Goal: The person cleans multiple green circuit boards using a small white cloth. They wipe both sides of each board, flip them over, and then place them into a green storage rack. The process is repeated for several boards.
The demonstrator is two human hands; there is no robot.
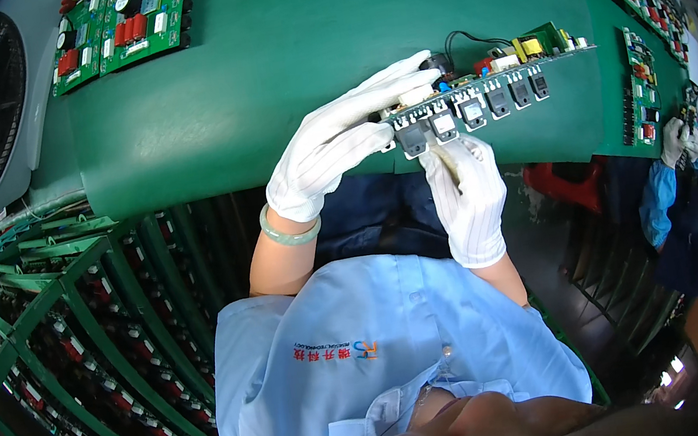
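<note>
Light-blue shirt close by, circuit board gripped at one end

In the head view, the shirt fills six o'clock. Toward two o'clock from centre is the circuit board, seen nearly edge-on, with flat black components along its near side. At twelve o'clock, the gloved left hand clamps the board's left end between thumb and fingers. The gloved right hand, toward three o'clock, has its fingers curled together against the leftmost components; I cannot tell whether they pinch one.

Both hands sit at the left end, so the far end has no hand under it; smooth glove fabric and that overhang could let the board tip. Whether it touches the green table is unclear. Pressure from the right fingers might bend the components' thin legs. The black wire arching on top could snag a finger, and the bangle at the left wrist might knock the table's near edge.
</note>
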